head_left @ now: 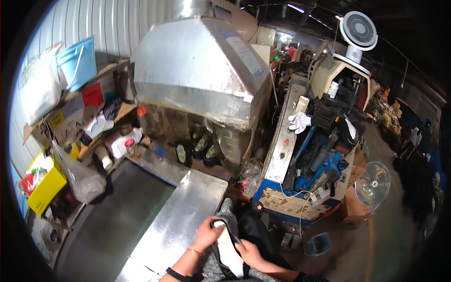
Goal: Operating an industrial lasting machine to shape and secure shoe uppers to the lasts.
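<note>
My left hand (pixel 206 236) is closed on one end of a dark shoe upper (pixel 229 254) with a long white insole-shaped face, held over my lap. Its thumb presses on the white part near the tip. My right hand (pixel 250 254) grips the dark edge along the other side, thumb on top and the other fingers partly hidden. The upper's lower end runs down toward my lap. Just left of my hands is a shiny metal tabletop (pixel 162 230). Beyond it, under the hood, several dark shoes with pale soles (pixel 182 153) stand on a ledge.
A dark conveyor belt (pixel 117 221) runs beside the metal top. A large metal hood (pixel 197 66) rises ahead. Right of me stands a machine (pixel 324 160) with a white glove (pixel 299 122), a fan (pixel 358 30) above it. A yellow box (pixel 47 183) and a blue bucket (pixel 77 63) sit left.
</note>
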